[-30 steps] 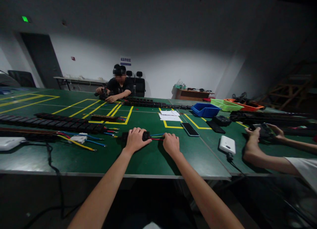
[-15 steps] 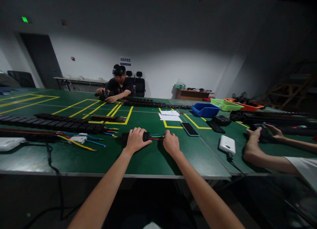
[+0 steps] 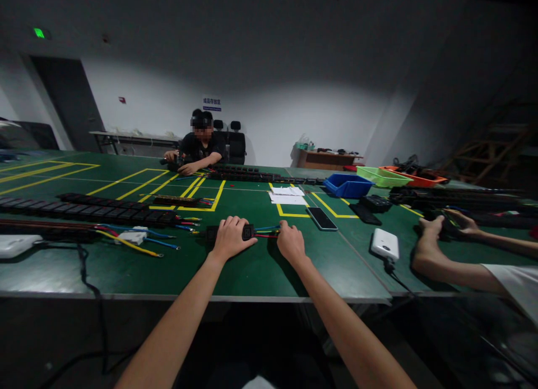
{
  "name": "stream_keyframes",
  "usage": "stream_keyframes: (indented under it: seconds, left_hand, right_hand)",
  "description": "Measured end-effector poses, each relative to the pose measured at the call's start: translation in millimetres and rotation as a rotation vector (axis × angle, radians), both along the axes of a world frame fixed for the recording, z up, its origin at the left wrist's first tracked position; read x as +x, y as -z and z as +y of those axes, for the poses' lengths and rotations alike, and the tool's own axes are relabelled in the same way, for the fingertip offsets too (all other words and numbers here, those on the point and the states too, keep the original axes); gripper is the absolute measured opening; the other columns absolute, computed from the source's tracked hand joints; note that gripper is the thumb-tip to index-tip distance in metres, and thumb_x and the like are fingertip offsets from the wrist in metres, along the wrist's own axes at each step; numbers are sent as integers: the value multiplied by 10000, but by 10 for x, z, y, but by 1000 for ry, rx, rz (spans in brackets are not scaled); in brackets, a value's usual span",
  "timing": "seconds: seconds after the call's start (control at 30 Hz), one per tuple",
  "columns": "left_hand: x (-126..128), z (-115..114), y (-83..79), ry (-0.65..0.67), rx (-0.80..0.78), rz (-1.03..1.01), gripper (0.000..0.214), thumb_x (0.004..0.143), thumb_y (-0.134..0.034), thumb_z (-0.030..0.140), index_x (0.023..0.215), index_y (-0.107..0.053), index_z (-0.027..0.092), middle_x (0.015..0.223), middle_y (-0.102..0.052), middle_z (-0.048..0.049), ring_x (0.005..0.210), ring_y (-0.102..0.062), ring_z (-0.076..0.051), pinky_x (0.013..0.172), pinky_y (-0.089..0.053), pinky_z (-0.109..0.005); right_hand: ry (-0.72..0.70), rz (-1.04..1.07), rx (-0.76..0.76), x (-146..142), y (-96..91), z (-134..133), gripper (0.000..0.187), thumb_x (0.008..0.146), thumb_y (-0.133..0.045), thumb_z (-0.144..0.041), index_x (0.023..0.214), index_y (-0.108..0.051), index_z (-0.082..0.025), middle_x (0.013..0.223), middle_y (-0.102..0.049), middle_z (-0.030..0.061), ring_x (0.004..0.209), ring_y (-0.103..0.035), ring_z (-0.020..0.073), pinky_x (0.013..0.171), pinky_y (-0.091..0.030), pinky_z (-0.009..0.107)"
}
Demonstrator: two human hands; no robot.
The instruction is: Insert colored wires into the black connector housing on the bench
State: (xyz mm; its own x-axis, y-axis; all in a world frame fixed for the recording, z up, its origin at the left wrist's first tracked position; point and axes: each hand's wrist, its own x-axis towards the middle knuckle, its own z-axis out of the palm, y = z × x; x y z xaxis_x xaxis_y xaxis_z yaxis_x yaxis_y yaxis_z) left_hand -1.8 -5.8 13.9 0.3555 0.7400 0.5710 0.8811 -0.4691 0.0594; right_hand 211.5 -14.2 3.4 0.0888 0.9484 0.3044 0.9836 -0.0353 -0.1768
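Observation:
My left hand (image 3: 230, 237) lies over a black rectangular module (image 3: 248, 232) on the green table, fingers wrapped over its top and thumb along its near side. Blue, green and red wires (image 3: 265, 232) run out of the module's right end. Their far ends go into my right hand (image 3: 291, 241), which is closed in a pinch around them, so the tips are hidden. A short wire end (image 3: 199, 233) shows past the module's left end. Just left of it lie loose wires with ring terminals, including a yellow wire (image 3: 138, 249).
Long black segmented strips (image 3: 96, 211) and a white device (image 3: 19, 246) lie to the left. Rightward are a phone (image 3: 321, 218), papers (image 3: 287, 196), a white power bank (image 3: 385, 244) and a blue bin (image 3: 347, 185). A co-worker's hands (image 3: 432, 237) hold something black; another person (image 3: 204, 145) sits opposite.

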Motion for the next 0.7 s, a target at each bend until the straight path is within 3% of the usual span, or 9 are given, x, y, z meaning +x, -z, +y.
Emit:
stream_keyframes:
  seconds: [0.3, 0.5, 0.7]
  left_hand:
    - [-5, 23, 46, 0, -12, 12, 575, 843, -611, 636, 1245, -631, 225, 1130, -665, -108, 1071, -538, -309, 909, -362, -444]
    - [-22, 51, 72, 16, -39, 3, 622, 850, -604, 650, 1312, -603, 234, 1174, -661, -115, 1101, -545, -314, 948, -359, -449]
    - [-27, 78, 80, 15, -55, -10, 605, 851, -608, 656, 1297, -612, 247, 1177, -663, -110, 1100, -551, -309, 948, -360, -443]
  right_hand:
    - [49, 42, 131, 58, 55, 6, 345, 997, -354, -158, 1237, -600, -185, 1207, -661, 114, 1098, -550, 241, 836, -381, 326]
    - [15, 1, 47, 77, 94, 28, 401, 980, -392, -186, 1335, -578, -199, 1286, -590, 140, 1137, -519, 269, 845, -393, 349]
    - [21, -17, -17, 54, 100, 33, 382, 990, -386, -235, 1309, -595, -208, 1275, -566, 159, 1149, -501, 285, 880, -390, 385]
